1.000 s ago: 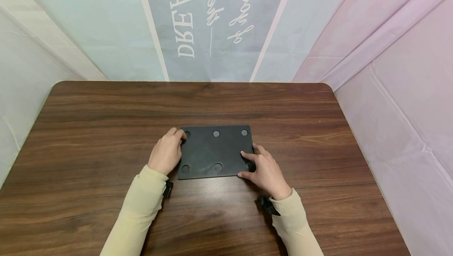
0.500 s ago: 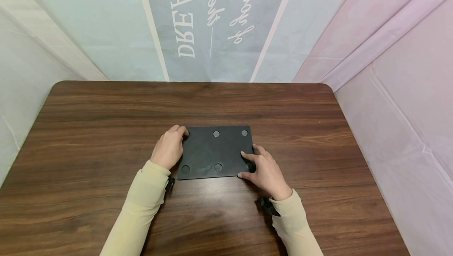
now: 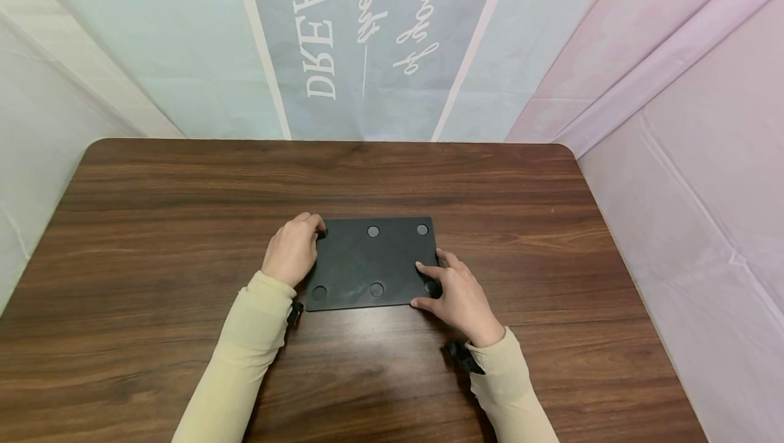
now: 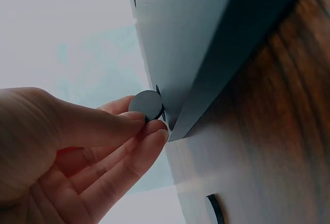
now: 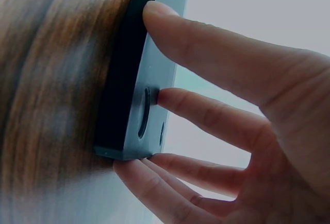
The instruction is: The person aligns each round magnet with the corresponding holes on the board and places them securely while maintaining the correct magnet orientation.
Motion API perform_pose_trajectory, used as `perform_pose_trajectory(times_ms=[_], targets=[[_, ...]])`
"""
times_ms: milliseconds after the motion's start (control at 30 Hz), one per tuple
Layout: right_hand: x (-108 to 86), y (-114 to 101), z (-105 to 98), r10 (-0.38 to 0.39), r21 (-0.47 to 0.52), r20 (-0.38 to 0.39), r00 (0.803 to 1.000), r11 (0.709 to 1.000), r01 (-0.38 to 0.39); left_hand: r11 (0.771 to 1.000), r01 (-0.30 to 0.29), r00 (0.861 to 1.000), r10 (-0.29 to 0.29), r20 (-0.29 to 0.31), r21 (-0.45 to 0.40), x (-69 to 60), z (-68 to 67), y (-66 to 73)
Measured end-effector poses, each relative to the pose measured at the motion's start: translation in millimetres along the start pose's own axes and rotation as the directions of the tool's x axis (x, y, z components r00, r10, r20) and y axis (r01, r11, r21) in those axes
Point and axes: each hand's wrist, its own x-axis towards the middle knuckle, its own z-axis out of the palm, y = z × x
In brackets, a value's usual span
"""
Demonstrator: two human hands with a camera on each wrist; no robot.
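Observation:
A black rectangular plate (image 3: 398, 259) lies flat on the table, with several round recesses along its long edges. My left hand (image 3: 289, 251) is at its far left corner. Between thumb and fingers it pinches a small dark disc (image 4: 147, 104), which is right beside the corner recess; whether it touches the recess is unclear. My right hand (image 3: 462, 297) holds the near right corner of the plate, thumb on the front edge, index fingertip on top by a recess (image 5: 144, 113), other fingers against the right side.
The brown wood-grain table (image 3: 184, 191) extends around the plate. A thin dark curved piece (image 4: 215, 208) shows on the table in the left wrist view. Behind the table hangs a printed backdrop cloth (image 3: 367, 48); pale cloth (image 3: 723, 191) borders the right side.
My left hand has moved slightly away from me and to the right, up to the plate's far left corner, carrying the disc. The plate and right hand stay in place.

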Motion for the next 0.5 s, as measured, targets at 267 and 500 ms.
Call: perform_pose_trajectory(times_ms=[267, 500], targets=[[-0.4, -0.3, 0.0, -0.002, 0.003, -0.004, 1.0, 1.0, 0.002, 0.999, 0.015, 1.0, -0.016, -0.015, -0.032, 2.6, 1.3, -0.5], [-0.3, 0.9, 1.2, -0.003, -0.002, -0.009, 1.0, 1.0, 0.003, 0.999, 0.009, 1.0, -0.009, -0.011, -0.044, 5.1, 3.1, -1.3]])
